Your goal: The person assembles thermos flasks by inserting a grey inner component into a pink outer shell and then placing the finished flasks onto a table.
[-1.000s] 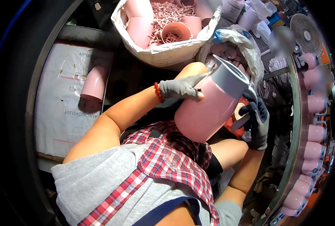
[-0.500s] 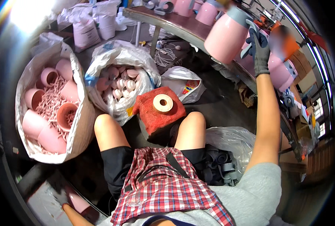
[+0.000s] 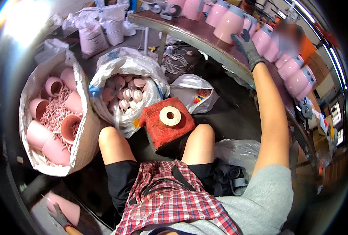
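Observation:
My right hand (image 3: pixel 248 49), in a dark grey glove, reaches up to the table, fingers apart. Beside its fingertips a pink jug (image 3: pixel 226 28) with a grey collar and handle stands upright on the tabletop. At the lower left, my gloved left hand (image 3: pixel 59 216) has its fingers over a plain pink jug body (image 3: pixel 69 208), which lies on its side; the underside of that grip is hidden. Between my knees sits a block covered in red cloth (image 3: pixel 158 131), with a cream ring (image 3: pixel 170 116) on top.
Pink jugs (image 3: pixel 299 80) line the table (image 3: pixel 189 33). On my left a large white sack (image 3: pixel 89 145) holds pink shells and shredded paper. A plastic bag (image 3: pixel 158 86) contains pink-and-white lids. Dark grey parts (image 3: pixel 238 183) lie in a clear bag by my right thigh.
The pink jug has come down onto the table, and my right hand has let go of it. My left hand has shifted onto the pink jug body, which has moved left.

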Demonstrator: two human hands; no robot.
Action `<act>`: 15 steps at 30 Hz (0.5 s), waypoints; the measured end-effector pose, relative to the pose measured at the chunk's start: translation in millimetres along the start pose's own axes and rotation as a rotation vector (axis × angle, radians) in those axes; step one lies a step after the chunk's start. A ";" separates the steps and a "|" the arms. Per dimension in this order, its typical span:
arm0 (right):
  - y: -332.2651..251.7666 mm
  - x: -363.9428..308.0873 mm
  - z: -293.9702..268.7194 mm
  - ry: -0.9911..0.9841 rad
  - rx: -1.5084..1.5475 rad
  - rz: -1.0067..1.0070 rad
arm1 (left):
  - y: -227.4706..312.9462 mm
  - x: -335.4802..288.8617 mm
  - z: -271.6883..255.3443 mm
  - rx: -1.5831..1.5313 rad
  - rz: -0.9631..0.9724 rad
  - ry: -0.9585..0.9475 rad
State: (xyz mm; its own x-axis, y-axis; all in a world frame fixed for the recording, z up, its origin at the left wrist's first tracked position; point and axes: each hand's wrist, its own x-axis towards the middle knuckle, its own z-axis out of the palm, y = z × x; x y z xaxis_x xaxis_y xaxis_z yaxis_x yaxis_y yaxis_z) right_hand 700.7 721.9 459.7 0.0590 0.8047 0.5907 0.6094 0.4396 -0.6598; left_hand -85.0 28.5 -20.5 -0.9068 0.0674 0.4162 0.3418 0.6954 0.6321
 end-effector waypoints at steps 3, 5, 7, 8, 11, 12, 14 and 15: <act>-46.0 -37.5 71.0 -0.272 0.058 -0.213 | 120.6 -1.9 -57.9 -0.204 0.248 0.026; -120.2 -107.7 100.6 -0.487 0.141 -0.119 | 228.7 -13.1 -81.0 -0.302 0.460 -0.076; -148.4 -160.9 115.1 -0.565 0.111 -0.537 | 326.5 -25.1 -83.2 -0.373 0.777 -0.204; -175.9 -188.4 111.1 -0.568 -0.118 -0.707 | 364.2 -32.1 -82.6 -0.408 0.942 -0.256; -232.0 -247.2 122.3 -0.503 -0.108 -1.119 | 423.3 -59.4 -80.5 -0.538 1.225 -0.246; -247.4 -261.4 123.7 -0.519 -0.124 -1.141 | 426.9 -68.0 -86.7 -0.739 1.087 -0.470; -262.5 -277.3 127.2 -0.518 -0.076 -1.231 | 444.7 -80.4 -92.0 -0.813 1.118 -0.543; -266.1 -281.1 127.1 -0.511 -0.056 -1.242 | 457.9 -86.3 -89.2 -0.914 1.134 -0.615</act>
State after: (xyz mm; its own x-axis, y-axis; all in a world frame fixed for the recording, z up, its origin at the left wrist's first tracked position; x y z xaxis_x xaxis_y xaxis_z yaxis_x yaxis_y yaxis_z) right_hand 421.5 429.3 410.1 -0.8442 -0.0490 0.5338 0.0756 0.9750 0.2091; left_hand 171.7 277.4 291.3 0.0336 0.6574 0.7528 0.7053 -0.5493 0.4482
